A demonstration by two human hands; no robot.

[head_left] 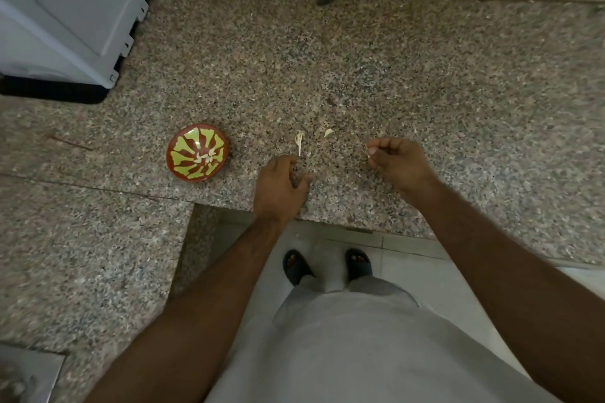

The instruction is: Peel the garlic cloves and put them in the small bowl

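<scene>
A small red bowl (197, 151) with a yellow-green pattern sits on the granite counter (360, 75) at the left, with several peeled garlic cloves (204, 158) in its middle. A bare garlic stem (299, 142) and a loose clove or skin piece (328, 132) lie on the counter beyond my hands. My left hand (280, 185) hovers near the counter's front edge with loosely curled fingers, holding nothing that I can see. My right hand (397, 162) is to the right, pinching a small pale bit of garlic (369, 154) at its fingertips.
A grey appliance (65, 16) stands at the back left of the counter. The wall runs along the back. The counter has an L-shaped front edge; my feet in dark sandals (327, 267) show on the tiled floor below. A metal corner (26, 373) appears at bottom left.
</scene>
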